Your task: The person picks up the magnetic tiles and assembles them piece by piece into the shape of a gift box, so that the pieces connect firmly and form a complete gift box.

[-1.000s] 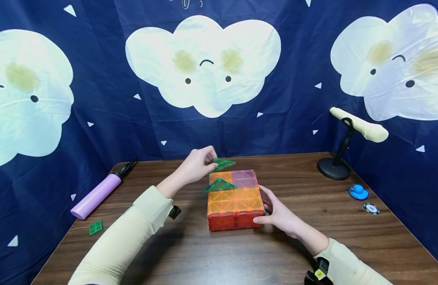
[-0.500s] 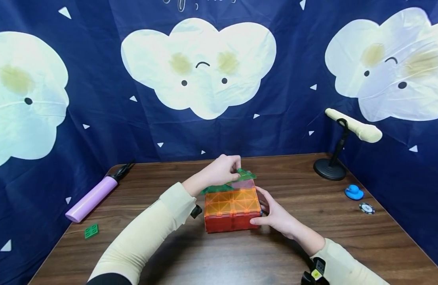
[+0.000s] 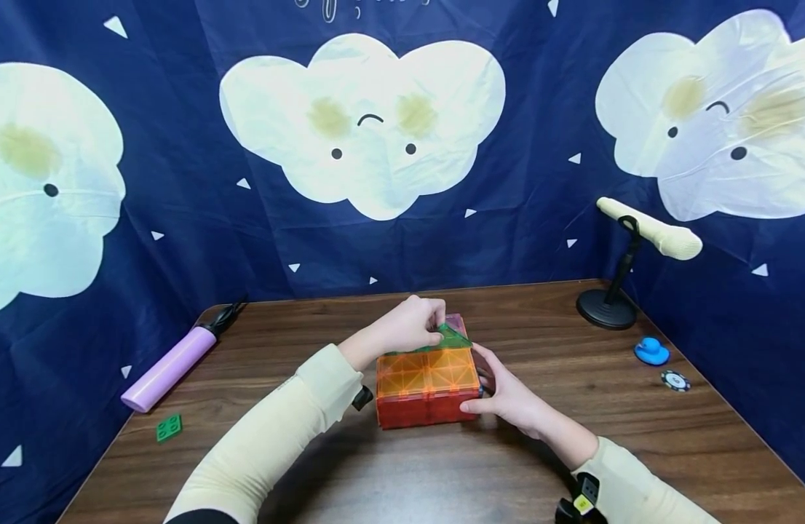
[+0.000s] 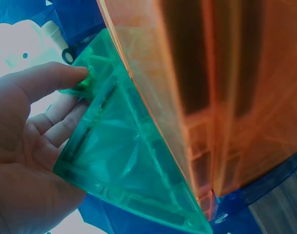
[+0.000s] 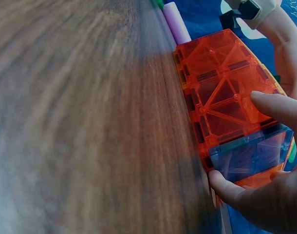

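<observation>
A low box of translucent magnetic tiles (image 3: 429, 372) sits mid-table, with orange and purple tiles on top and red ones in front. My left hand (image 3: 409, 325) pinches a green triangular magnetic tile (image 3: 452, 337) at the middle of the box's top. In the left wrist view a second green triangular tile (image 4: 124, 141) stands along the orange top, beside the pinched one; from the head it is mostly behind my hand. My right hand (image 3: 510, 393) grips the box's right side, thumb on the red face (image 5: 219, 83), fingers by a blue tile (image 5: 253, 153).
A lilac hand pump (image 3: 169, 370) and a green toy brick (image 3: 169, 427) lie on the left. At the right are a cream microphone on a black stand (image 3: 608, 308), a blue rubber duck (image 3: 651, 351) and a poker chip (image 3: 675, 380). A blue cloud-printed curtain hangs behind the table.
My left hand has carried the green triangular tile from behind the box rightward, then down and nearer onto its top. The right hand keeps its grip on the box.
</observation>
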`<action>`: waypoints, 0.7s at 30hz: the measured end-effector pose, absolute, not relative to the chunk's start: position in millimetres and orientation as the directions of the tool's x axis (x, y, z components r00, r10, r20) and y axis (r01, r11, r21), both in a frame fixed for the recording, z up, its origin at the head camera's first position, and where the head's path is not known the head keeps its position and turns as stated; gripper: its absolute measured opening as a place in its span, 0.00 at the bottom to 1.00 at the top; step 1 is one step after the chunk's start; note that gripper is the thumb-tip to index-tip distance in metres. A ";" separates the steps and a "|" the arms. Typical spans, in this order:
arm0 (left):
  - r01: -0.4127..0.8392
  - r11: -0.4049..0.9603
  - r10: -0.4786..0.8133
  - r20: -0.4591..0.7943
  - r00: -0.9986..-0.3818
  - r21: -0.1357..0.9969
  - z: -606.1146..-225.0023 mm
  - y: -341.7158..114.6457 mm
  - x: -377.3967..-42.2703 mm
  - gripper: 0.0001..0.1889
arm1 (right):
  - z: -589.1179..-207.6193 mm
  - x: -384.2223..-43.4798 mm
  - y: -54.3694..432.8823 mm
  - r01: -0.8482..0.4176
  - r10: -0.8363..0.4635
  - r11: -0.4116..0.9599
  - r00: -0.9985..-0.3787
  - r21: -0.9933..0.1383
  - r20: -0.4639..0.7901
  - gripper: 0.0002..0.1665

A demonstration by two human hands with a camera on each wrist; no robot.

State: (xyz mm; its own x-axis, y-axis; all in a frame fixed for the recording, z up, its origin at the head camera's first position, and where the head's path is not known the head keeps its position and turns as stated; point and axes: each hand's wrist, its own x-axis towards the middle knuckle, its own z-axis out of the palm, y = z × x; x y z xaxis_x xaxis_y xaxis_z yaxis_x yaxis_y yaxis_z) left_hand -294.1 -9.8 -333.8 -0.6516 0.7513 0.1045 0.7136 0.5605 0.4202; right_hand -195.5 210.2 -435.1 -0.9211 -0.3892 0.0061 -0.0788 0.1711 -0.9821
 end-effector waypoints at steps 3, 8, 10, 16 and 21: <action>0.712 0.551 0.755 0.103 -0.648 0.435 -334.6 -11.0 -293.7 0.09 | -435.3 -195.8 210.9 -0.073 -0.390 0.170 -0.921 -0.983 0.001 0.57; 0.681 0.544 0.715 0.153 -0.682 0.491 -328.5 -26.3 -288.9 0.17 | -435.0 -196.8 210.9 -0.066 -0.379 0.169 -0.925 -0.983 -0.003 0.58; 0.654 0.567 0.659 0.199 -0.725 0.500 -323.8 -39.7 -282.6 0.26 | -435.1 -197.0 210.6 -0.067 -0.366 0.178 -0.931 -0.982 -0.003 0.58; 0.389 0.665 0.333 0.214 -0.918 0.638 -328.8 -99.1 -243.5 0.45 | -438.2 -197.0 208.7 -0.087 -0.346 0.222 -0.938 -0.971 0.005 0.59; 0.065 0.464 0.228 -0.049 -0.973 0.883 -368.1 -127.9 -212.4 0.41 | -438.5 -197.0 208.8 -0.097 -0.329 0.228 -0.944 -0.969 0.017 0.60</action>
